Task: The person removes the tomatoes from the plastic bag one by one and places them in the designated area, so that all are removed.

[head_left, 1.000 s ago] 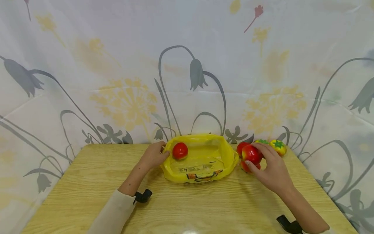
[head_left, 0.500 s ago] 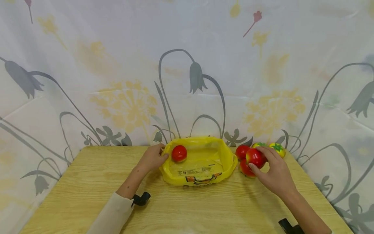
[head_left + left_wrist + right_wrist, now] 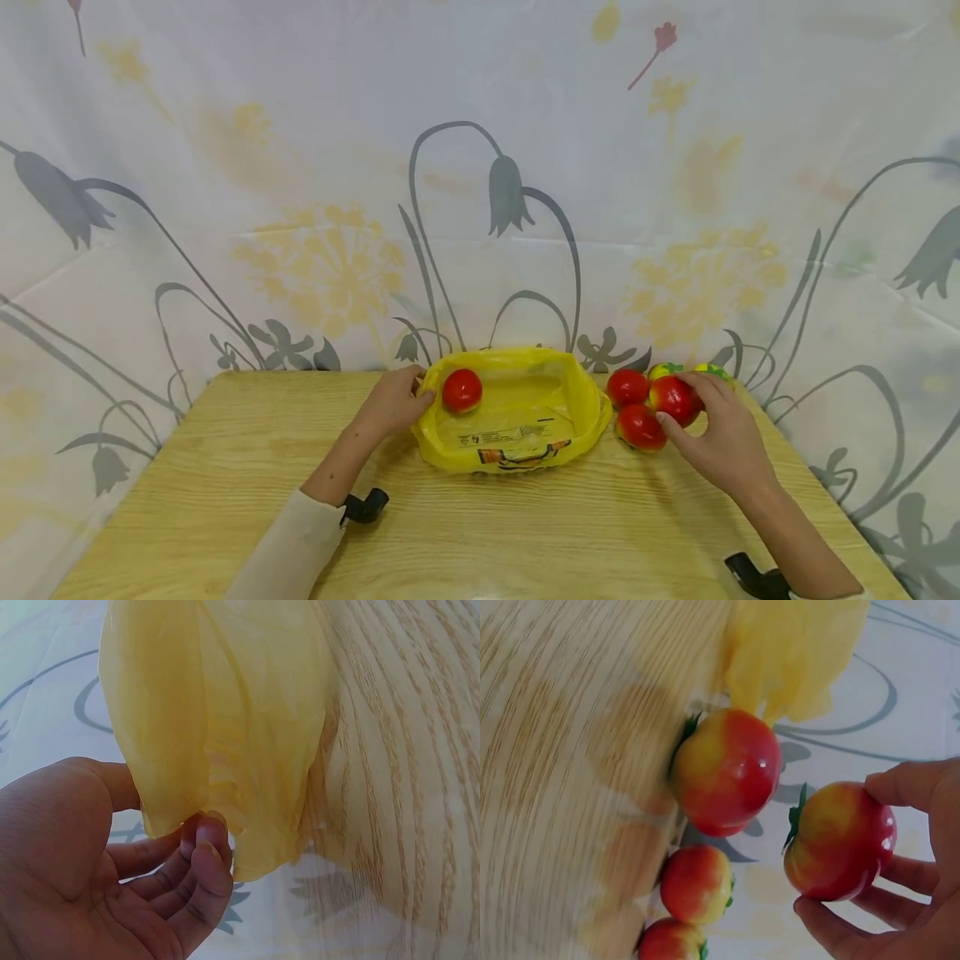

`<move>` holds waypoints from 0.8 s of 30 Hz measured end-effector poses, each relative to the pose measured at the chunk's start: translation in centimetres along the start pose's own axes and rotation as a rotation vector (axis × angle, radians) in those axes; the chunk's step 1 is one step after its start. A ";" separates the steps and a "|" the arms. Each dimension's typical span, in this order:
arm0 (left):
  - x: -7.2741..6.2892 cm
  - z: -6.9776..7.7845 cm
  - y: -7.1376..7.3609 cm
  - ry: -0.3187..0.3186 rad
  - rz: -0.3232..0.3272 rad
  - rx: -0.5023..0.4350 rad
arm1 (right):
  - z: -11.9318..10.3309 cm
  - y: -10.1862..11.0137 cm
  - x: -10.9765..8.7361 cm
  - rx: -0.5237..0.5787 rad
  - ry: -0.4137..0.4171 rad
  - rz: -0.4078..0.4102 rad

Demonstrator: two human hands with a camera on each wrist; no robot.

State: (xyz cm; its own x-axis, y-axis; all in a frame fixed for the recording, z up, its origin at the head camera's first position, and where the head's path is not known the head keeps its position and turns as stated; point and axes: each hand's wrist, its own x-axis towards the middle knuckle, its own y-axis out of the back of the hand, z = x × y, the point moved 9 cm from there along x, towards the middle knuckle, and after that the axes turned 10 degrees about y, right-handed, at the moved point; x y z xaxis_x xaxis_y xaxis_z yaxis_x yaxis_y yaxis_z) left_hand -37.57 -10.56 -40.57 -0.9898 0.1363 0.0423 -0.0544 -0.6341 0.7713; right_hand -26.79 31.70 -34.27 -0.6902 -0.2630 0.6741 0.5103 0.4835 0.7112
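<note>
A yellow plastic bag lies on the table with its mouth spread wide, one red tomato inside at its left end. My left hand pinches the bag's left edge; in the left wrist view the fingers curl at the yellow film. To the right of the bag, my right hand grips a shiny red-and-yellow tomato between thumb and fingers. The right wrist view shows this held tomato apart from the others, its green leaf facing the table. Two red tomatoes sit beside it.
Two yellow tomatoes with green leaf tops stand behind the right hand, partly hidden by it. The wooden table ends at a flower-printed cloth backdrop. Both wrists wear black camera mounts.
My right hand has moved to the right with its tomato, uncovering the two red tomatoes near the bag and covering more of the yellow ones. The left hand keeps its place on the bag.
</note>
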 end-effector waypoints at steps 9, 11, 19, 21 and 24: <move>-0.5 -0.1 0.1 0.003 -0.009 0.006 | 1.2 -0.6 -0.7 -0.012 -0.018 -0.015; -0.5 0.1 0.1 -0.001 -0.008 0.007 | 1.7 -0.5 -0.7 -0.017 -0.020 -0.015; 0.1 0.4 0.0 -0.024 0.001 0.017 | 3.4 -0.2 -0.7 -0.008 -0.043 -0.030; 0.2 0.3 -0.1 -0.021 0.001 0.021 | 3.7 -0.3 -0.9 -0.007 -0.041 -0.032; 0.1 0.3 -0.1 -0.019 0.003 0.027 | 4.0 -0.6 -1.0 -0.010 -0.040 -0.035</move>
State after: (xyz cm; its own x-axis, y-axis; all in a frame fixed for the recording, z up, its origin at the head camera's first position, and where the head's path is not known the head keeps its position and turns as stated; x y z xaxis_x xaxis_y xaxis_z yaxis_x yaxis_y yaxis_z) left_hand -37.65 -10.31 -40.47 -0.9872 0.1493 0.0561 -0.0480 -0.6141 0.7878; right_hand -28.46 35.04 -36.21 -0.7278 -0.2456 0.6403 0.4904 0.4663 0.7362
